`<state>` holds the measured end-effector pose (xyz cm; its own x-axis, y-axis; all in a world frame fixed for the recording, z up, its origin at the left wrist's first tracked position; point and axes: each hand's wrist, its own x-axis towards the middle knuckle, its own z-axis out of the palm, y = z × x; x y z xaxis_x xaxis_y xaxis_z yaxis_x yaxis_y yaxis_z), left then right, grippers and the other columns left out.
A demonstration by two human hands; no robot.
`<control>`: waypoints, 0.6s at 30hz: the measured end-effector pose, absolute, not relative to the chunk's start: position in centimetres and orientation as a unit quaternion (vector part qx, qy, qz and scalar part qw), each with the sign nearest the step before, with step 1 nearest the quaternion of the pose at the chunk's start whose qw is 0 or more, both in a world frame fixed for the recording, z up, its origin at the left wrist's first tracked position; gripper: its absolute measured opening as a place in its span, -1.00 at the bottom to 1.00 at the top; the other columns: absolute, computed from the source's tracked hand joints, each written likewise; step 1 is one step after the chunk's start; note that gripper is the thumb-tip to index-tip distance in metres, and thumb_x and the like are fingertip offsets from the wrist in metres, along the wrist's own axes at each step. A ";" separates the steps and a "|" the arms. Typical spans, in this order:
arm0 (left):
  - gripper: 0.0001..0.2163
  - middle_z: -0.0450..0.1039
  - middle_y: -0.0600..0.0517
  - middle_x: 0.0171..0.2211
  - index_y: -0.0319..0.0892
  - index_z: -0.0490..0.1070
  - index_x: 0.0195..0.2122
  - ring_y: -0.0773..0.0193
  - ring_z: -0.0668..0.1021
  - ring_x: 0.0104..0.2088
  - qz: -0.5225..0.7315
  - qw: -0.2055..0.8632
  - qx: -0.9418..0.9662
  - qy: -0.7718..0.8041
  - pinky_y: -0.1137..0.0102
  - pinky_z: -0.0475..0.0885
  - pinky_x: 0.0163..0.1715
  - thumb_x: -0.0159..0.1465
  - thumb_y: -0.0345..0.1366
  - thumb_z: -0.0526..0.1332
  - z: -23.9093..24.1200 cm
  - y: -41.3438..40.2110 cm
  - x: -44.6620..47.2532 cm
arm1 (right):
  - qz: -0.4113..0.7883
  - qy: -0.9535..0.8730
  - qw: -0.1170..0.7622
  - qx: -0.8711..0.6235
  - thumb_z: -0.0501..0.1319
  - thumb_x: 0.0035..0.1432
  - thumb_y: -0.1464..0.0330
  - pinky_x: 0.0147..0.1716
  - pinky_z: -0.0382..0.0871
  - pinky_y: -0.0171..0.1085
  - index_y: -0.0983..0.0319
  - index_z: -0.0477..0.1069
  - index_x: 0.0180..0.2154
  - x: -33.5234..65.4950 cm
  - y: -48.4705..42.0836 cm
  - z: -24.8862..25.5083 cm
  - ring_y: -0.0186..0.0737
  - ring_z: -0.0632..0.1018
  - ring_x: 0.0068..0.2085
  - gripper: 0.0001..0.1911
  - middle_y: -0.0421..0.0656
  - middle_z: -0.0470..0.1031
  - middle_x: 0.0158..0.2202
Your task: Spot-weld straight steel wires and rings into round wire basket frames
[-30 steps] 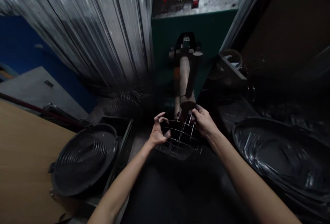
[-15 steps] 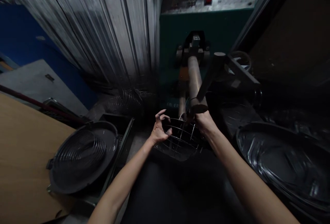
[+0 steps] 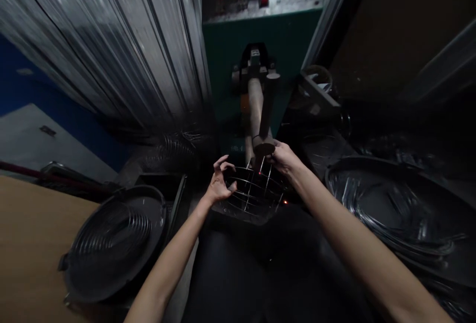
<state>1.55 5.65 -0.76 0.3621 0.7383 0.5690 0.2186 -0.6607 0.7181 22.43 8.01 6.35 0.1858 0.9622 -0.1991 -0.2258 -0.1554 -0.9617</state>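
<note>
A round wire rack (image 3: 250,195) of curved and crossing wires is between my hands, under the round arm (image 3: 256,99) of a green welding machine (image 3: 293,35). My left hand (image 3: 221,183) curls round the rack's left edge, thumb and fingers bent in a C shape over its wires. At the far right side, my right hand (image 3: 283,157) has its fingers closed by the arm's lower end, partly hidden behind it; a wire of the rack seems to be in them. A small red glow shows at the arm's tip, and an orange spark (image 3: 285,202) is beside the rack.
On the left stands a round black tray (image 3: 89,283) with coiled wire rings (image 3: 139,228). Another dark tray (image 3: 394,214) on the right bears bundled bent wires. Corrugated metal sheet (image 3: 148,40) rises behind, left of the machine. A wooden board (image 3: 33,243) is at far left.
The view has shifted, so the machine sits further left. My right hand's fingers now show more beside the arm. A red glow and an orange spark have appeared near the rack.
</note>
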 end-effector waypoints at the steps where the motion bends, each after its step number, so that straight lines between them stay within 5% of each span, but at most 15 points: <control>1: -0.30 0.30 -0.01 -0.21 -0.14 -0.12 0.14 0.20 0.43 -0.18 0.467 0.257 0.789 0.304 0.19 0.30 -0.07 -0.02 -0.39 0.19 -0.8 5.3 1.4 | 0.532 -0.343 0.545 -0.550 0.27 -0.06 0.41 -0.77 -0.08 -0.48 0.24 0.26 -0.42 22.9 7.8 6.8 -0.50 0.18 -0.70 -0.82 -0.31 0.24 -0.66; 6: -0.40 0.38 -0.09 -0.18 -0.14 0.19 0.07 0.11 0.44 -0.17 0.375 0.188 0.868 0.264 0.14 0.28 -0.09 -0.04 -0.30 0.28 -0.8 -0.7 2.8 | 0.477 -0.391 0.478 -0.626 0.26 0.02 0.20 -0.76 -0.06 -0.43 0.24 0.31 -0.42 26.2 3.1 7.8 -0.44 0.20 -0.71 -0.75 -0.26 0.27 -0.66; 12: -0.62 0.33 0.06 0.08 0.35 0.32 -0.02 0.09 0.42 0.02 0.235 0.217 0.943 0.093 0.17 0.22 0.02 0.14 -0.20 0.25 3.0 -10.9 4.2 | 0.199 -0.624 0.254 -0.712 0.26 -0.03 0.17 -0.50 0.19 -0.29 0.15 0.34 -0.35 30.4 -8.3 9.9 -0.18 0.43 -0.50 -0.76 -0.20 0.39 -0.56; 18: -0.32 0.16 -0.14 0.19 -0.12 0.11 0.20 0.02 0.26 0.17 0.455 0.353 0.719 0.389 0.09 0.16 0.14 0.11 0.06 0.20 6.0 -8.6 0.7 | 0.137 -0.679 0.291 -0.660 0.05 0.15 0.25 -0.48 0.19 -0.27 0.13 0.30 -0.29 31.5 -11.0 9.5 -0.20 0.39 -0.55 -0.87 -0.21 0.33 -0.58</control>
<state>0.69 -8.63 5.97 0.2832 0.8806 0.3798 0.2381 -0.4482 0.8617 31.48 -10.96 9.49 0.0394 0.9759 0.2145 0.8162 0.0924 -0.5704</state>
